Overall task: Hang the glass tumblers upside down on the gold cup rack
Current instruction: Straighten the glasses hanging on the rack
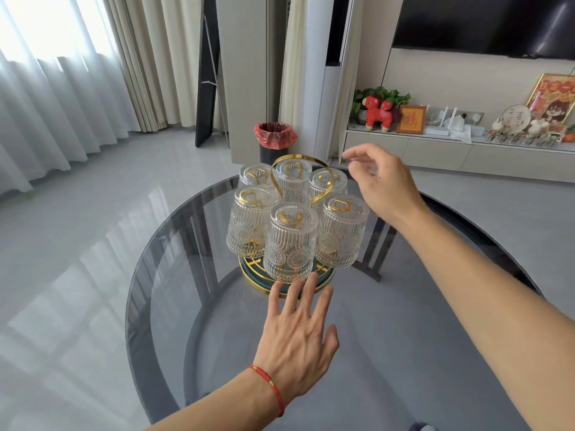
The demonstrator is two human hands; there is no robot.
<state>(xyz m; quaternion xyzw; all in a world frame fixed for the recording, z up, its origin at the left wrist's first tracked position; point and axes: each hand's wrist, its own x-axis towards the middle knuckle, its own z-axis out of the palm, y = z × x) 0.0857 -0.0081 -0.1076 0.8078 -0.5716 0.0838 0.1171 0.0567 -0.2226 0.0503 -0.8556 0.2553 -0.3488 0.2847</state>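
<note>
The gold cup rack [325,276] stands on a round dark glass table [404,321], with a looped gold handle on top and a green and gold round base. Several ribbed glass tumblers [291,244] hang upside down on its prongs, all around the handle. My left hand [295,337], a red string on its wrist, lies flat and open over the table just in front of the rack's base, fingertips close to the nearest tumbler. My right hand [381,181] hovers open to the right of the rack, level with the handle, holding nothing.
Behind the table stand a black bin with a red liner [275,141], a tall white unit [329,88] and a low TV cabinet [451,150] with ornaments. Curtains hang at the left. The grey floor surrounds the table.
</note>
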